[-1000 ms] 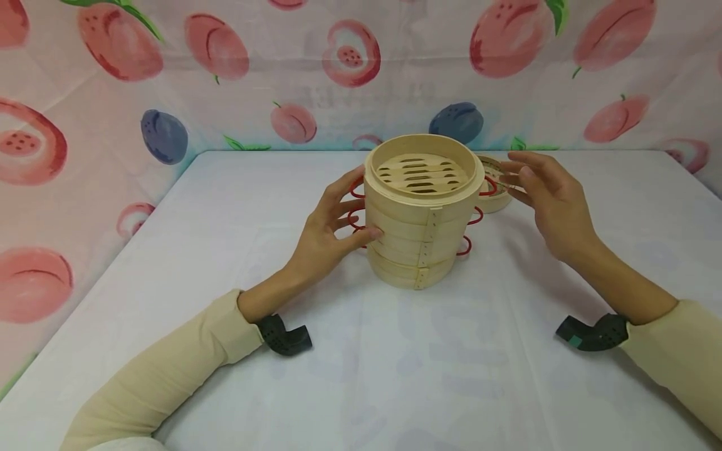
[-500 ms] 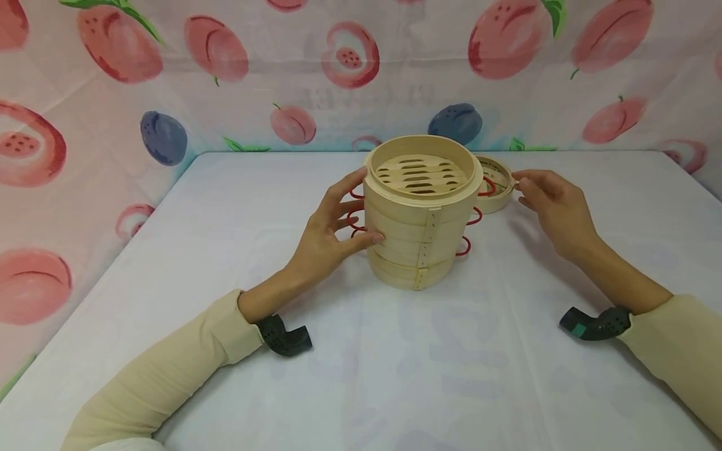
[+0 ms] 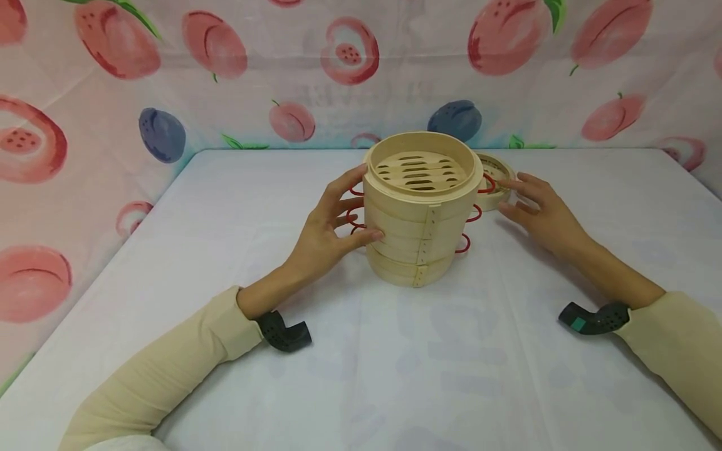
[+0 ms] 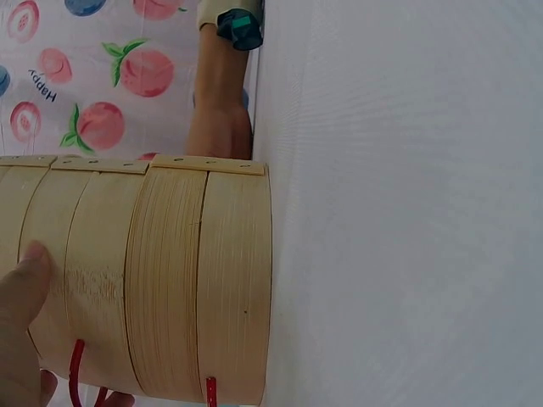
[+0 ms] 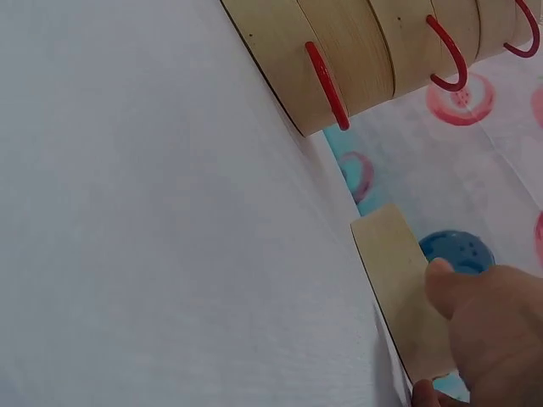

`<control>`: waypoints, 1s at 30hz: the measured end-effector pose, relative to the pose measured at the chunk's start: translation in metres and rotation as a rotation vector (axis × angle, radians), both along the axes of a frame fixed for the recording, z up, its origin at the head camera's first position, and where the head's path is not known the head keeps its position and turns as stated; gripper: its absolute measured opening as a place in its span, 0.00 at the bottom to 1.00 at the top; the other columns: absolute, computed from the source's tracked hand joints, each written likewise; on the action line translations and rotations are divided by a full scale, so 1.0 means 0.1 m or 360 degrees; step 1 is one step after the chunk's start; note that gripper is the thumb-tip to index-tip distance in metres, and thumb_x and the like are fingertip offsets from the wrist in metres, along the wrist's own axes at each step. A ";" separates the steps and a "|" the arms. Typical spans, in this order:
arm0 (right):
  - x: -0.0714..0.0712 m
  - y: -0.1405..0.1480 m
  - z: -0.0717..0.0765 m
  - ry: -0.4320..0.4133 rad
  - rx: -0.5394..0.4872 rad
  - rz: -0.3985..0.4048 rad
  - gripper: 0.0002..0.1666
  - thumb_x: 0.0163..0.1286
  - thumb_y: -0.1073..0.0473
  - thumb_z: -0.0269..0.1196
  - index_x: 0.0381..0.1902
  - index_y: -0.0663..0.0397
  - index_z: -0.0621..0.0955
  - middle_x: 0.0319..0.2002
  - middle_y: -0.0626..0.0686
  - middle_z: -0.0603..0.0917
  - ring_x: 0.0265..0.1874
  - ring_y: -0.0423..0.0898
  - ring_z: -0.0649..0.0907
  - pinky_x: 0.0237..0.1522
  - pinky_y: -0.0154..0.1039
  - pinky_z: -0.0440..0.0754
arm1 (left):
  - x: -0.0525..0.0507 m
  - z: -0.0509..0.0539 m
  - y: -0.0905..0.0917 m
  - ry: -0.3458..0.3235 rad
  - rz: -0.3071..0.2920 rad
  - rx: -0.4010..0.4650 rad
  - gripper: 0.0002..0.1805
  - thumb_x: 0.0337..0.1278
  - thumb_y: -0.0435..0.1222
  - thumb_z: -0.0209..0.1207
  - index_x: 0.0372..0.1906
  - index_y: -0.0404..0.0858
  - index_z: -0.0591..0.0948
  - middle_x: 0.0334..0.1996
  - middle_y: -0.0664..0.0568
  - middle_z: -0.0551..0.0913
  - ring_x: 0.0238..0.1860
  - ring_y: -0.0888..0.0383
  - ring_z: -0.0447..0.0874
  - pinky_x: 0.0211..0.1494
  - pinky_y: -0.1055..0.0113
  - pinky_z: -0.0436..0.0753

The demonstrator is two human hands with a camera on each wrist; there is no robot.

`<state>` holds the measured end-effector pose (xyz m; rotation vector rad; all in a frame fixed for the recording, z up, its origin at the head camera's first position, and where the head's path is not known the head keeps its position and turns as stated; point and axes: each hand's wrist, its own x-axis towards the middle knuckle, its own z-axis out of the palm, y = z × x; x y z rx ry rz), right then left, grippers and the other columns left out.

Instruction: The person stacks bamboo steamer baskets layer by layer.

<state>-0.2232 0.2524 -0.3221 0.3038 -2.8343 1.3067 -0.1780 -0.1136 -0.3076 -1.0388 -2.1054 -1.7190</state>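
A stacked bamboo steamer (image 3: 406, 250) with several tiers and red side handles stands upright on the white table, its slatted top tier uncovered. My left hand (image 3: 318, 235) holds its left side, thumb on the front wall and fingers round behind, as the left wrist view of the steamer (image 4: 170, 280) also shows. Behind it to the right lies a shallow round bamboo lid (image 3: 489, 202), partly hidden by the steamer and seemingly upside down. My right hand (image 3: 547, 210) is at that lid, fingers spread; in the right wrist view its thumb (image 5: 441, 280) overlaps the lid wall.
The white tabletop (image 3: 361, 376) spreads in front of the steamer and to both sides. A fruit-printed cloth (image 3: 254, 69) hangs behind and to the left. Dark devices sit at my left wrist (image 3: 284, 332) and right wrist (image 3: 595, 318).
My right hand first reached down to the lid's right rim with fingers together, then spread them and slid left along the lid. The left hand and steamer have not visibly moved.
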 end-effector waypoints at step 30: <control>0.02 -0.01 -0.05 0.0195 0.0159 -0.0189 0.27 0.60 0.42 0.67 0.47 0.56 0.77 0.51 0.61 0.80 0.55 0.58 0.78 0.56 0.57 0.72 | 0.00 0.00 0.00 -0.0013 -0.0007 0.0002 0.47 0.49 0.25 0.68 0.72 0.53 0.58 0.70 0.61 0.59 0.57 0.53 0.74 0.51 0.43 0.78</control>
